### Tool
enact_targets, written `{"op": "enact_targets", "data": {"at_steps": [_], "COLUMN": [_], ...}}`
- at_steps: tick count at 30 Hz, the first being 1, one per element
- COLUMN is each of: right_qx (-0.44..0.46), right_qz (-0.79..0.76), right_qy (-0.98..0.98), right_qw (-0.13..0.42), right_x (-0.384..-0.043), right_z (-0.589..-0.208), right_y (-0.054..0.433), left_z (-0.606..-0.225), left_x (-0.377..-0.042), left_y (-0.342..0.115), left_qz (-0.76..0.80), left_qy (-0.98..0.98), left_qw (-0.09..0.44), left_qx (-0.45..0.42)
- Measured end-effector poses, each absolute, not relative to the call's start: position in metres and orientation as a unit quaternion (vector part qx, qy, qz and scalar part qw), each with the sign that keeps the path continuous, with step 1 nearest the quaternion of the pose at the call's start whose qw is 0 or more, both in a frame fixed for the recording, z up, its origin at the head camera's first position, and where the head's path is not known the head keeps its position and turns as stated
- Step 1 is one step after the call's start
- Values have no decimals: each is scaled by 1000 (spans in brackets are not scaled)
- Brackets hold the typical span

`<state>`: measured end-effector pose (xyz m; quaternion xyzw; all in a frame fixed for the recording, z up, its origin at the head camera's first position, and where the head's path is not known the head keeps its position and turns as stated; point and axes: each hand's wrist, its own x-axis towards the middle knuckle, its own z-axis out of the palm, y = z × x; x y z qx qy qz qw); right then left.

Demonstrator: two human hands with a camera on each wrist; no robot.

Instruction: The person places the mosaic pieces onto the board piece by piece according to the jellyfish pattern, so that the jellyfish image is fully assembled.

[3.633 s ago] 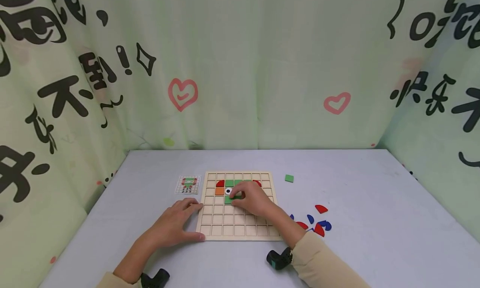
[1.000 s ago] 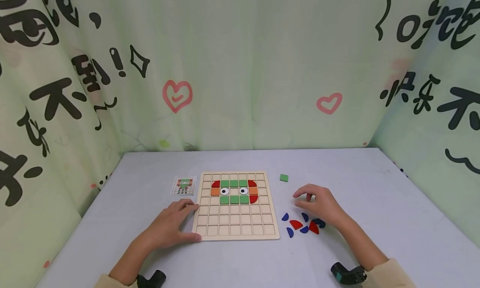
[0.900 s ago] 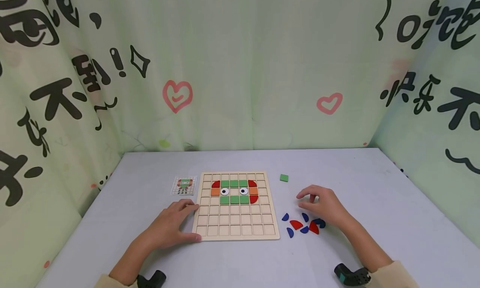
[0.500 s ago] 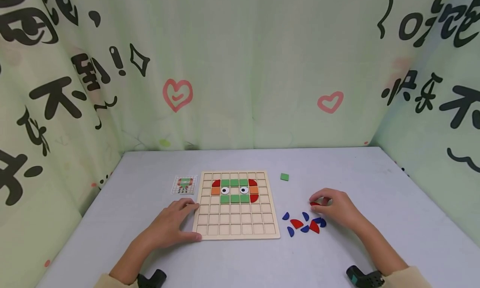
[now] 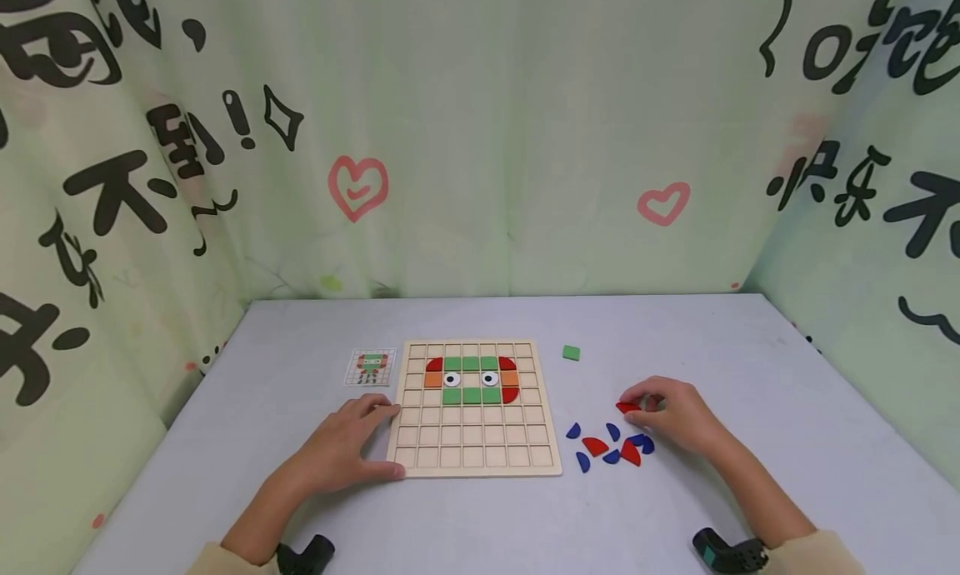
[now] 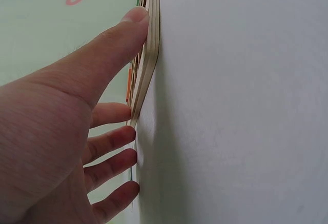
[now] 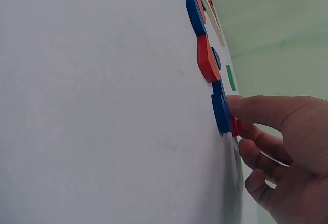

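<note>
A square wooden grid board (image 5: 480,458) lies on the table; green, red and orange tiles and two eye tiles (image 5: 452,379) form a face in its upper half. My left hand (image 5: 337,448) rests at its lower left, thumb on the board's corner edge and fingers spread along the left side, as the left wrist view also shows. To the right of the board, my right hand (image 5: 678,412) pinches a red quarter-circle tile (image 5: 627,407) between thumb and fingers. In the right wrist view, a blue tile (image 7: 220,113) partly covers that red one.
Loose blue rounded tiles (image 5: 582,462) and two red quarter-circle tiles (image 5: 595,447) lie between the board and my right hand. Farther back is a green square tile (image 5: 571,352). A small pattern card (image 5: 371,367) lies left of the board. A curtain hangs behind the table.
My right hand has left the board, moved right and taken hold of a red quarter-circle tile. More tiles are visible on the board. The left hand stays at the board's edge.
</note>
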<state>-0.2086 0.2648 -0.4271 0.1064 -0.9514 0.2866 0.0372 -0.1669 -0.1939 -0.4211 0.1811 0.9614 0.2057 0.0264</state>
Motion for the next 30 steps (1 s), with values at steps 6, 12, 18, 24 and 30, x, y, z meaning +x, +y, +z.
{"op": "enact_targets", "data": {"at_steps": [6,12,18,24,30], "right_qx": [126,134,138,150,167], "right_qz": [285,285,300,306,312], "right_qy": [-950,-949,-944,-940,-935], "right_qw": [38,32,15,7,-11], "right_x": [-215,-224,-231,-235,-239], "right_z": [-428,-429,-428,-427,-427], "right_y": [252,235,217,205,197], "left_z": [-423,-425,-424,-425,-426], "left_x": [-168,-168,-168,-169,-169], "left_y": [-194,-194,-193,-193,-194], "left_qz": [206,208,211,204,202], "left_qy": [962,961,961,963,963], "left_qw": [25,25,25,30,29], "left_qx": [180,178,175,172,175]}}
